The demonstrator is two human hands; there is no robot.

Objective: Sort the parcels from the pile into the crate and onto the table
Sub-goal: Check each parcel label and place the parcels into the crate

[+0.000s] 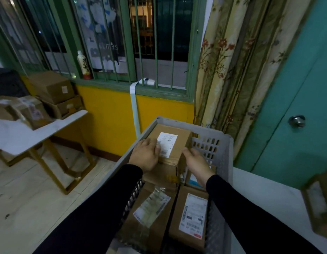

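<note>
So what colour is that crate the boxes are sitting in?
Light grey plastic, with slotted holes in its wall; the crate shows in the head view, the only one here.

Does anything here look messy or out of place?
Slightly. On the table, the front parcel sits askew with crinkled tape, and a white strip dangles from the windowsill down the wall.
</note>
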